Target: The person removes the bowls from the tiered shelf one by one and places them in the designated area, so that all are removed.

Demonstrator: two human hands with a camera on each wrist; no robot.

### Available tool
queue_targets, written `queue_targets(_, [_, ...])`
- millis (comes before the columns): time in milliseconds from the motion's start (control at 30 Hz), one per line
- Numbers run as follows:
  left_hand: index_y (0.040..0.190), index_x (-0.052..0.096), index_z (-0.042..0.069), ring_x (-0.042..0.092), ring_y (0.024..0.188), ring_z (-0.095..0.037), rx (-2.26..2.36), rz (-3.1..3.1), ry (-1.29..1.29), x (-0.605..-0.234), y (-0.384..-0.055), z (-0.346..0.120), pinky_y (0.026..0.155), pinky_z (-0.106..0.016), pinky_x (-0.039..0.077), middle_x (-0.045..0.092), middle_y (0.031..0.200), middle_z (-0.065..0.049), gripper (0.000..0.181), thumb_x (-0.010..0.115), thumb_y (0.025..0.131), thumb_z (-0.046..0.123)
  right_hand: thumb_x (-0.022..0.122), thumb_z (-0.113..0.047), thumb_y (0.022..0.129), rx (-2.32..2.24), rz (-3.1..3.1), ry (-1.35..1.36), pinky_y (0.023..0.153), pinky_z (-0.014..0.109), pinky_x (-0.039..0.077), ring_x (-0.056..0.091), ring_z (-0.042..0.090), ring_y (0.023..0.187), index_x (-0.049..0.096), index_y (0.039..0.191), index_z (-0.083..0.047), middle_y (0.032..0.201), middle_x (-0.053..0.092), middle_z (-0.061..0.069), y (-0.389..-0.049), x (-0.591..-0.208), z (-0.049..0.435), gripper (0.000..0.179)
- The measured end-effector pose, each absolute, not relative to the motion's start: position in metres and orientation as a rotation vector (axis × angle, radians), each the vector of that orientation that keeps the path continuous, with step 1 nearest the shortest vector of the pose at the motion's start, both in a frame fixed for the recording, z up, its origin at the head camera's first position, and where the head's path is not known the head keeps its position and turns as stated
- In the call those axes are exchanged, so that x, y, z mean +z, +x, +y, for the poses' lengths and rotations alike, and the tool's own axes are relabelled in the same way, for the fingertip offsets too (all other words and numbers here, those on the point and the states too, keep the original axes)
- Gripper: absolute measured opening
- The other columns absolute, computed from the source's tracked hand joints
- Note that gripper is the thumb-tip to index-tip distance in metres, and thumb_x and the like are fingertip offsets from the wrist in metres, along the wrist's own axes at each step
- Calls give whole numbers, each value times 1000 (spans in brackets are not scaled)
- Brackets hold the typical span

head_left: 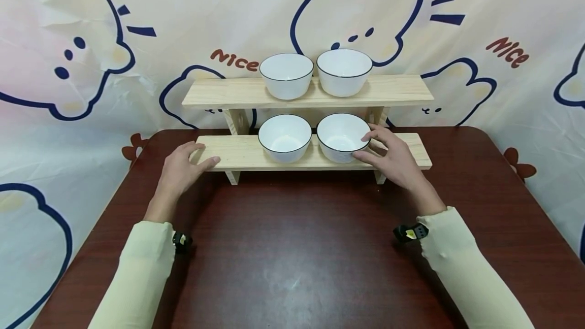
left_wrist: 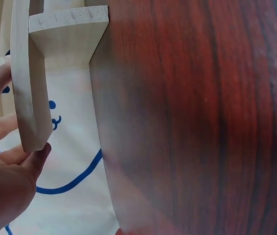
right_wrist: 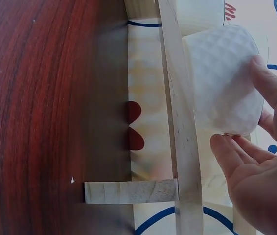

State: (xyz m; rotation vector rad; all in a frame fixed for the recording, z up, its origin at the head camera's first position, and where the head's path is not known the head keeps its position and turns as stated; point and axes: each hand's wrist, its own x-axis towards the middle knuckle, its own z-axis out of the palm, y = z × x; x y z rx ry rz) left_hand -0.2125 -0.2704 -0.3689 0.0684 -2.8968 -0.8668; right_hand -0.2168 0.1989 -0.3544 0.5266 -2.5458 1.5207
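A two-tier wooden shelf (head_left: 233,155) stands on the table, with two white dark-rimmed bowls on each tier. My left hand (head_left: 180,169) holds the left end of the lower board, its thumb along the front edge. In the left wrist view, fingers (left_wrist: 38,159) reach around that board's end (left_wrist: 33,139). At the lower tier's right bowl (head_left: 340,155), my right hand (head_left: 393,159) pinches the rim and side, one finger reaching over the rim. The right wrist view shows this bowl's dimpled side (right_wrist: 221,78) between thumb and fingers.
Beside the gripped bowl sits the lower left bowl (head_left: 284,136). Above them, an upper left bowl (head_left: 286,77) and an upper right bowl (head_left: 345,72) stand close together on the top board (head_left: 219,93). A printed cloth (head_left: 205,14) hangs behind the dark wooden table (head_left: 292,248).
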Motion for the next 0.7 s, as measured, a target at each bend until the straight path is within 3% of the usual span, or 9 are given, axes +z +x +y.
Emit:
queue_targets(267, [144,50,-8,36,142,-46,-901,-2910,113,-369,-211,-273,112,-60,31,37,156,-28,79,73,93,48,83,-6,85,1653,-2491,514,106,54,43,35,37,145,58,108,5,158,36,20,-219,-360,196,36])
queue_targets(700, [145,48,-9,33,144,-45,-959,-2905,148,-368,-213,-272,112,-59,32,36,158,-26,79,74,93,45,84,-3,83,1676,-2422,527,100,51,48,39,38,142,58,98,5,155,40,19,-217,-359,194,32])
